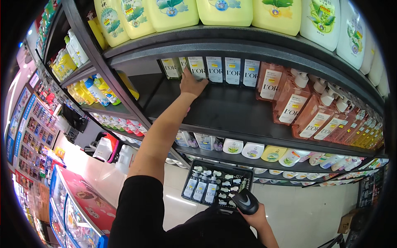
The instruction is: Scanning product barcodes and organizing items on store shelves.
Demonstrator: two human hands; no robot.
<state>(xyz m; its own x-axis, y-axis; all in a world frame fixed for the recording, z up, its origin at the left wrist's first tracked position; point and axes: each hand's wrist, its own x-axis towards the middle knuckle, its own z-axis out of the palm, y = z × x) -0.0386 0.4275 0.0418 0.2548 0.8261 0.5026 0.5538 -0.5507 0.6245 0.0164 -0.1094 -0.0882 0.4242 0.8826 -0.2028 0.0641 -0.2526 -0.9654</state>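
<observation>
My left arm stretches up to the middle shelf. There my left hand is at the front of a clear pump bottle with a white label, one in a row along the back. Its index finger points up and its thumb is spread to the side; whether it presses on the bottle I cannot tell. Low at the right, my right hand is closed round a black barcode scanner. The scanner is over the right edge of a black basket, which holds several pump bottles standing upright.
Pink pump bottles fill the right of this shelf. Large yellow jugs line the shelf above, and more bottles stand below. Dark shelf uprights rise at the left. A red and blue display freezer stands lower left.
</observation>
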